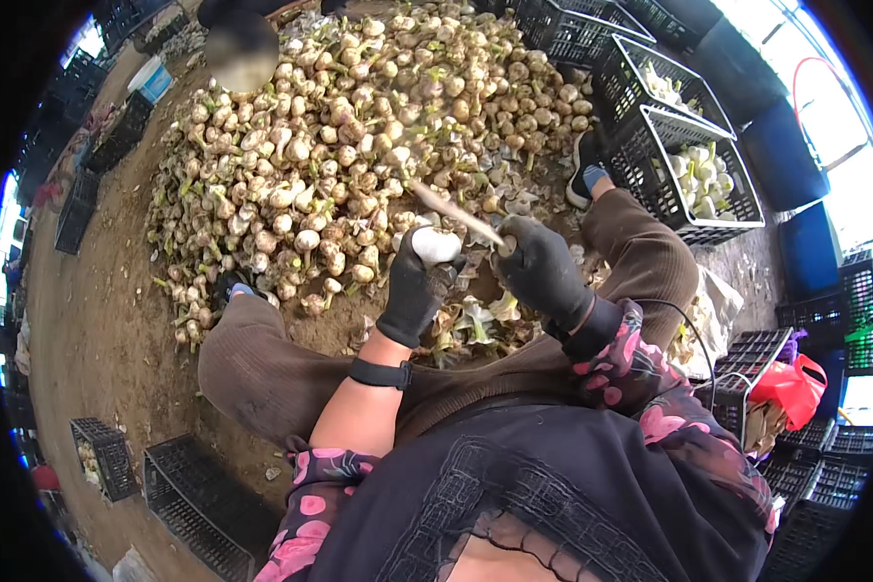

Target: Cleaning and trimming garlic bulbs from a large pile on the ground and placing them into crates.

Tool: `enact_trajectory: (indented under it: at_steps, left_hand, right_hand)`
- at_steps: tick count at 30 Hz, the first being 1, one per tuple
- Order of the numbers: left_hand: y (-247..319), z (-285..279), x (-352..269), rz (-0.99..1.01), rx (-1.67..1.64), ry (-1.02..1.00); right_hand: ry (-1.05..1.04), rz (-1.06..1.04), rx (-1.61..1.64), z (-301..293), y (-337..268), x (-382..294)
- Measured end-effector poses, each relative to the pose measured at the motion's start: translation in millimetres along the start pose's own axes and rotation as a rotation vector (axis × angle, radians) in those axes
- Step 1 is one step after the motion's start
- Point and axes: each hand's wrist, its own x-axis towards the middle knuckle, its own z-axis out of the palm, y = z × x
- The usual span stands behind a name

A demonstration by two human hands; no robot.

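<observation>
My left hand, in a dark glove, grips a smooth white garlic bulb that shows above the fingers. In my right hand, also gloved, is a knife; its blade is blurred and points up and left, above the bulb. Blade and bulb look apart. Beyond both hands spreads a large heap of garlic bulbs, many soiled and with short stem stubs. Peeled skins and leaf scraps lie on the ground between my legs, below the hands.
At the right stand a black crate of white trimmed bulbs and another crate with some pale pieces. A red plastic bag rests by crates at lower right. Black crates sit at lower left. Another person is beyond the heap.
</observation>
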Motion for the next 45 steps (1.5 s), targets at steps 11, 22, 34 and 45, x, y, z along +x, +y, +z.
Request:
enact_trajectory:
  at_steps: [11, 22, 34, 45]
  left_hand:
    - [5, -9, -3, 0.256, 0.679, -0.231]
    - [20, -6, -15, -0.148, -0.054, -0.212]
    - [2, -9, -19, -0.018, 0.089, -0.081]
    - [10, -7, -4, -0.234, -0.133, -0.128]
  right_hand:
    - [-0.200, -0.182, -0.156, -6, -22, -6]
    - [-0.234, -0.195, -0.199, 2, -16, -4]
    - [-0.129, -0.213, -0.142, 11, 14, -6]
    - [0.409, 0.356, 0.502, -104, 37, -3]
